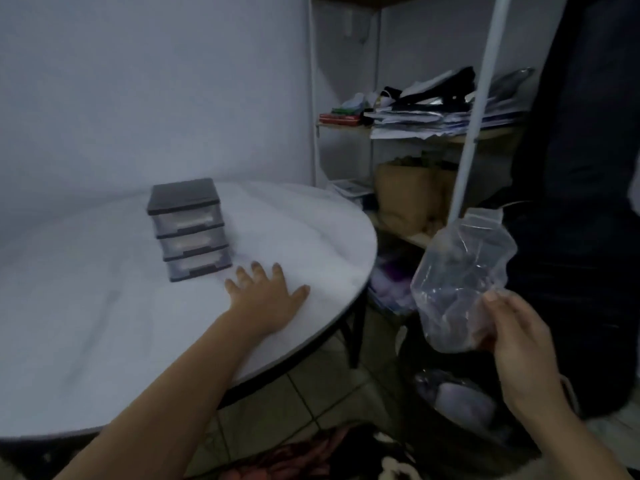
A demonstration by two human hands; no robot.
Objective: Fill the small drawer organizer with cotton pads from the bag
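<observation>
Nearest, at the bottom edge, a heap of reddish cloth (311, 455) on the tiled floor, blurred. Next up, the right hand (519, 344) is off the table's right edge, thumb and fingers pinched on the lower end of a clear plastic bag (460, 271). The bag stands up from that grip w/ its long axis roughly vertical and its narrow end on top; it looks crumpled and near empty, and whether any cotton pads are left inside can't be told. Below it sits a dark bin (460, 403) w/ pale stuff in it. The left hand (266, 299) lies palm down on the round white table (104, 323) near its right edge, fingers spread and straight, holding nothing. Just past its fingertips, ahead and a bit to the left, is the small drawer organizer (190, 230): three translucent drawers in a dark frame, stacked upright, all pushed in, fronts facing the person; not touching the hand. So the left hand is by far the nearer to the drawers, while the bag is well apart from them, out to the right and off the table. Prob a drawer must be pulled out by the left hand before the bag can serve it, or filling is about done. Farthest: a cluttered shelf (415, 129) w/ papers, behind a white pole (478, 109).
</observation>
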